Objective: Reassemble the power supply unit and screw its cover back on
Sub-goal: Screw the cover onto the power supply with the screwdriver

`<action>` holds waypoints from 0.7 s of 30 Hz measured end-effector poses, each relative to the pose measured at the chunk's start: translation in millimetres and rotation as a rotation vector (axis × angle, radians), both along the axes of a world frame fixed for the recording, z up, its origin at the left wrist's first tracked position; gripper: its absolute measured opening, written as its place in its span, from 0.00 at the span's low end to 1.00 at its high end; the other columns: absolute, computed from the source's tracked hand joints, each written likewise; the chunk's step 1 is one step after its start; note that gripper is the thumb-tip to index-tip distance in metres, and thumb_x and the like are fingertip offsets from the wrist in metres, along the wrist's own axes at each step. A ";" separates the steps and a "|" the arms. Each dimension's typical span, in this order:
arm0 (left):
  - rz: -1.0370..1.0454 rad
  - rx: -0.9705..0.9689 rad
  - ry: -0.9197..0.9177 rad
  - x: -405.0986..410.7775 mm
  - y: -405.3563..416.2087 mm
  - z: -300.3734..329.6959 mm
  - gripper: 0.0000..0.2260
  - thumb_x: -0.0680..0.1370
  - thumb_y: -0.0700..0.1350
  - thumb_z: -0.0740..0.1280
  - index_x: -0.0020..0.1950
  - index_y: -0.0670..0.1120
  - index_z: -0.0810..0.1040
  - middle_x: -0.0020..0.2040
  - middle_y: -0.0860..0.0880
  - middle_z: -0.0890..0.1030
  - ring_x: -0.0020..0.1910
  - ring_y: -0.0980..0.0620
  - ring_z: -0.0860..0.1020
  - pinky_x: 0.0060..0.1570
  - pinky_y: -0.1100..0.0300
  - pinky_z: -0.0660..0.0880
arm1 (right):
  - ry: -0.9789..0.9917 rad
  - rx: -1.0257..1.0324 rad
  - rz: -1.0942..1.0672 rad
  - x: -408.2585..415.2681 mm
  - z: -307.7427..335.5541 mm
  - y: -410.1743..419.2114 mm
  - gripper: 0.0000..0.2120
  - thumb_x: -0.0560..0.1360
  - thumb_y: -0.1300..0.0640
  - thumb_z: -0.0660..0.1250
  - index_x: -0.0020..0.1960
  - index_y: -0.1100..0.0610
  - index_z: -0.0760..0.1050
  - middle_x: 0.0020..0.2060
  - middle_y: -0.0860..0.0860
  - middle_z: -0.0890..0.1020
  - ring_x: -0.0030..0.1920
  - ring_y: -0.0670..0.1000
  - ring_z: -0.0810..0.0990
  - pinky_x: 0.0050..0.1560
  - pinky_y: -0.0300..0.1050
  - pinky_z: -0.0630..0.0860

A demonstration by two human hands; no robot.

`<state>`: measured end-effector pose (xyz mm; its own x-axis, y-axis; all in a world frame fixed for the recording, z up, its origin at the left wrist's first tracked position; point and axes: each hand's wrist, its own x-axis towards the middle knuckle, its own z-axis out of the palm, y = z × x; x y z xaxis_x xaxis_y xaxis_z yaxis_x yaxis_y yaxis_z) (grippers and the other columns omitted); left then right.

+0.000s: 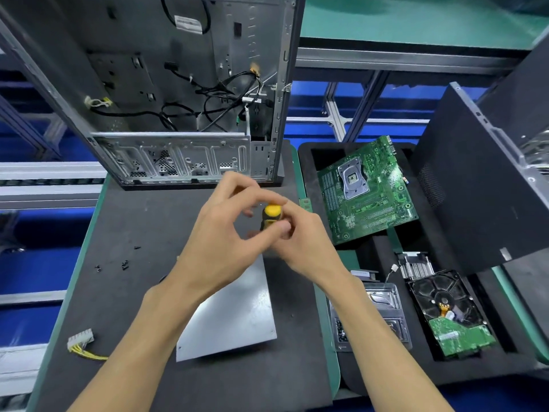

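The grey power supply unit [234,316] lies on the dark foam mat [142,221] under my forearms, its flat metal cover facing up. A yellow-and-black screwdriver [271,215] stands upright over the unit's far edge; its tip is hidden. My right hand [300,239] grips the handle. My left hand [219,233] curls beside it, fingertips touching the handle's top. A few black screws [124,264] lie loose on the mat to the left. A white connector with yellow wires [80,341] rests at the mat's near left.
An open computer case [166,84] stands at the back of the mat. On the right, a foam tray holds a green motherboard [368,191], a hard drive [448,313], a heatsink [414,264] and clear plastic packs [386,307]. A black side panel [475,188] leans at far right.
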<state>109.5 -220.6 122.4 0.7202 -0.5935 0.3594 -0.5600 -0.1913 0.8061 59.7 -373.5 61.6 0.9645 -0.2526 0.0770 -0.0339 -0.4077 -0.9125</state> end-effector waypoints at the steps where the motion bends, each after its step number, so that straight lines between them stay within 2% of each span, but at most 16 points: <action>1: 0.001 -0.013 -0.005 0.1 0.2 -0.1 0.11 0.76 0.38 0.74 0.57 0.46 0.84 0.52 0.50 0.78 0.54 0.49 0.78 0.54 0.61 0.75 | 0.010 0.024 0.022 -0.5 0.1 2.0 0.15 0.70 0.49 0.74 0.52 0.56 0.78 0.31 0.48 0.76 0.31 0.44 0.68 0.34 0.39 0.69; 3: -0.004 -0.023 0.017 0.6 2.0 -0.1 0.14 0.77 0.34 0.68 0.60 0.46 0.83 0.52 0.52 0.82 0.55 0.50 0.80 0.55 0.60 0.77 | 0.017 0.053 0.074 -2.0 -0.7 4.0 0.14 0.69 0.48 0.70 0.54 0.51 0.79 0.31 0.46 0.76 0.32 0.45 0.69 0.34 0.40 0.70; 5: -0.012 -0.011 0.082 -0.9 3.4 1.1 0.18 0.76 0.35 0.63 0.62 0.49 0.81 0.53 0.55 0.83 0.58 0.50 0.80 0.55 0.58 0.78 | 0.000 0.069 0.080 -3.8 -2.3 4.4 0.10 0.70 0.50 0.70 0.51 0.50 0.78 0.29 0.42 0.73 0.31 0.45 0.68 0.34 0.38 0.69; 7: -0.016 -0.002 0.056 -4.0 2.9 2.1 0.16 0.76 0.38 0.66 0.62 0.50 0.80 0.54 0.55 0.80 0.58 0.50 0.79 0.55 0.57 0.77 | -0.015 0.041 0.032 -5.2 -2.6 3.3 0.09 0.70 0.52 0.73 0.43 0.49 0.73 0.27 0.44 0.72 0.30 0.45 0.66 0.33 0.38 0.67; 9: 0.010 -0.005 0.016 -5.4 2.4 0.7 0.13 0.75 0.39 0.74 0.59 0.49 0.81 0.53 0.53 0.79 0.55 0.49 0.79 0.55 0.56 0.76 | -0.031 -0.003 -0.010 -6.1 -2.8 3.1 0.17 0.72 0.53 0.76 0.39 0.47 0.66 0.27 0.46 0.72 0.30 0.45 0.65 0.32 0.41 0.65; 10: 0.020 -0.016 0.026 -5.4 2.4 -0.3 0.13 0.75 0.39 0.75 0.58 0.48 0.81 0.52 0.53 0.80 0.53 0.48 0.79 0.55 0.56 0.77 | -0.039 0.008 -0.013 -6.7 -2.4 3.6 0.16 0.72 0.52 0.75 0.39 0.46 0.66 0.27 0.45 0.72 0.29 0.45 0.66 0.32 0.40 0.65; 12: 0.021 -0.041 0.075 -5.3 2.9 -1.9 0.13 0.76 0.35 0.71 0.58 0.48 0.80 0.52 0.54 0.82 0.54 0.49 0.81 0.56 0.56 0.78 | -0.026 0.030 0.037 -8.2 -0.2 4.7 0.09 0.72 0.50 0.72 0.46 0.44 0.72 0.28 0.42 0.73 0.30 0.44 0.68 0.34 0.38 0.67; 13: 0.020 -0.045 0.101 -5.5 3.2 -1.8 0.13 0.77 0.34 0.68 0.58 0.47 0.80 0.52 0.55 0.83 0.56 0.50 0.81 0.58 0.58 0.78 | -0.017 0.028 0.062 -8.6 -1.9 4.4 0.09 0.72 0.52 0.72 0.49 0.42 0.74 0.29 0.41 0.74 0.30 0.43 0.69 0.35 0.38 0.68; 15: -0.005 -0.024 0.118 -6.9 3.8 -1.6 0.13 0.76 0.36 0.64 0.58 0.47 0.79 0.52 0.55 0.83 0.58 0.51 0.81 0.58 0.61 0.77 | -0.004 -0.014 0.061 -9.9 -5.2 5.9 0.09 0.73 0.53 0.71 0.50 0.42 0.77 0.30 0.40 0.75 0.30 0.43 0.70 0.35 0.38 0.69; 16: -0.021 -0.006 0.087 -8.3 3.1 -1.6 0.12 0.76 0.36 0.65 0.57 0.47 0.79 0.53 0.55 0.82 0.58 0.51 0.80 0.58 0.62 0.76 | -0.006 -0.028 0.037 -9.8 -6.3 6.4 0.07 0.73 0.52 0.71 0.49 0.45 0.78 0.30 0.40 0.76 0.31 0.43 0.70 0.35 0.38 0.70; 18: -0.017 0.018 -0.005 -12.1 1.3 -3.3 0.09 0.76 0.36 0.72 0.55 0.45 0.81 0.53 0.51 0.78 0.55 0.51 0.78 0.56 0.65 0.74 | -0.014 -0.039 -0.019 -8.0 -7.8 7.7 0.11 0.72 0.50 0.74 0.53 0.50 0.79 0.34 0.43 0.79 0.33 0.44 0.74 0.38 0.45 0.77; 20: 0.032 0.006 -0.022 -13.6 1.0 -5.1 0.10 0.75 0.35 0.75 0.53 0.45 0.83 0.50 0.49 0.77 0.52 0.51 0.77 0.54 0.66 0.73 | -0.009 -0.016 -0.025 -7.4 -7.7 10.4 0.15 0.71 0.49 0.75 0.56 0.51 0.79 0.37 0.47 0.80 0.37 0.49 0.79 0.44 0.53 0.81; 21: 0.050 -0.006 -0.012 -13.5 1.4 -5.1 0.11 0.75 0.34 0.74 0.54 0.45 0.84 0.50 0.49 0.78 0.52 0.52 0.78 0.55 0.65 0.73 | -0.005 0.001 -0.005 -8.0 -7.5 11.3 0.15 0.71 0.47 0.74 0.57 0.49 0.78 0.37 0.48 0.80 0.37 0.50 0.79 0.44 0.54 0.80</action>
